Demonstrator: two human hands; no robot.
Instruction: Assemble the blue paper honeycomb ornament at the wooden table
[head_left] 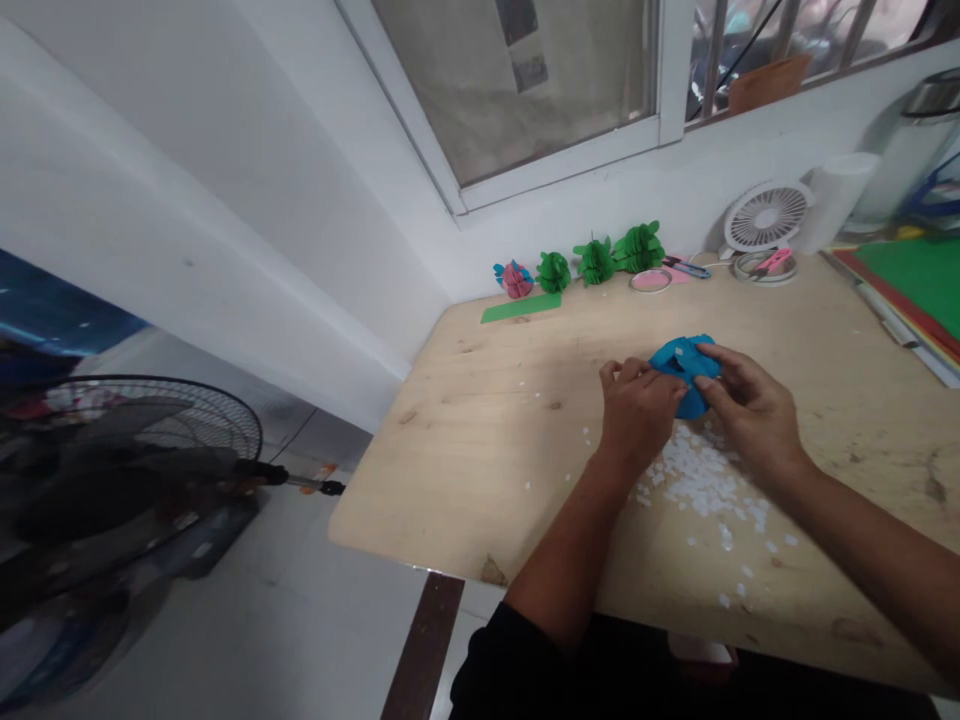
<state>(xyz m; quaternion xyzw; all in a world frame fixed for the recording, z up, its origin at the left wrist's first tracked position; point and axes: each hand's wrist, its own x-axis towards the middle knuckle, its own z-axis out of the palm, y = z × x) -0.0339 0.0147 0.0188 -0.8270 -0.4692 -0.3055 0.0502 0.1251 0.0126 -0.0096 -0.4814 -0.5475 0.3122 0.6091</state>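
A blue paper piece, with folded layers and a small white square on it, is held between my two hands above the table. My left hand has its fingers curled against the paper's left side. On the right side, my right hand pinches the paper between thumb and fingers. Just below the hands lies a scatter of small white paper squares. The fingertips of my left hand are partly hidden behind the paper.
Along the wall stand green paper turtles, a pink and blue one and a green strip. A small white fan, a tape roll, a cutter and coloured sheets sit farther right. A floor fan stands left of the table.
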